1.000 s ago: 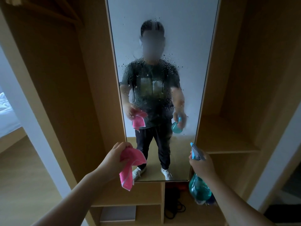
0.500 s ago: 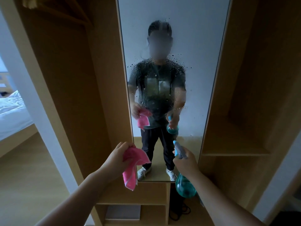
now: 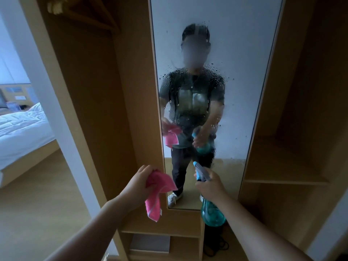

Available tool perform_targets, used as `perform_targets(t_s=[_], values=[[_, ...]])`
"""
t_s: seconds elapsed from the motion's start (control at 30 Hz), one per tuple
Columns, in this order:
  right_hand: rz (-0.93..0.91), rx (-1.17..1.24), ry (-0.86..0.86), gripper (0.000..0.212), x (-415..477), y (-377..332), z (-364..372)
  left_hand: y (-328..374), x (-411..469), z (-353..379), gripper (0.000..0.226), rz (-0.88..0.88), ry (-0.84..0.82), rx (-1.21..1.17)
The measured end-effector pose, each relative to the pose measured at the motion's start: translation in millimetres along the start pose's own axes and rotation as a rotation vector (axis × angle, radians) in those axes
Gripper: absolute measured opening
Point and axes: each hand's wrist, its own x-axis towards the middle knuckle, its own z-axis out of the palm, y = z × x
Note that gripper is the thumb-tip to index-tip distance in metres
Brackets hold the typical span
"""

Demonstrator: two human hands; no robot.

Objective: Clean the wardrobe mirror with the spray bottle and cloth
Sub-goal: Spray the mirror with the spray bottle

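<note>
Wooden wardrobe (image 3: 94, 91) fills the frame, its mirror (image 3: 235, 53) at centre beaded with droplets across the middle. At lower centre the right hand (image 3: 211, 187) grips the teal spray bottle (image 3: 212, 215), nozzle toward the glass. Just left of it, the left hand (image 3: 137, 183) clutches the pink cloth (image 3: 160, 185). If not wiped soon, the droplets will likely run and dry into streaks.

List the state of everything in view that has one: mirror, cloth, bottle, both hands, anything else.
mirror: wet, droplets and runs across its middle, not yet wiped.
cloth: bunched, hanging down, clear of the glass.
spray bottle: roughly upright, nozzle toward the mirror.
left hand: grips the cloth.
right hand: grips the spray bottle at its neck.
cable: lying loose in the bottom compartment.
</note>
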Motion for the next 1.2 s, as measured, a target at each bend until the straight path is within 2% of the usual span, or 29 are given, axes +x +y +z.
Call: perform_targets(t_s=[0.37, 0.63, 0.83, 0.97, 1.2], values=[[-0.073, -0.007, 0.010, 0.032, 7, -16, 33, -15, -11, -9, 0.042, -0.002, 0.034, 0.009], [-0.058, -0.047, 0.084, 0.017, 8, -5, 35, -26, -18, -8, 0.045, -0.010, 0.038, 0.028], [0.054, -0.075, -0.028, 0.028, -6, 21, 46, -40, -28, -6, 0.032, -0.141, 0.006, 0.123], [0.113, -0.107, -0.038, 0.025, -11, 37, 57, -44, -37, -5, 0.009, -0.241, -0.002, 0.065], [0.200, -0.126, -0.064, 0.035, -11, 62, 77, -54, -49, -3, 0.016, -0.163, 0.024, 0.148]])
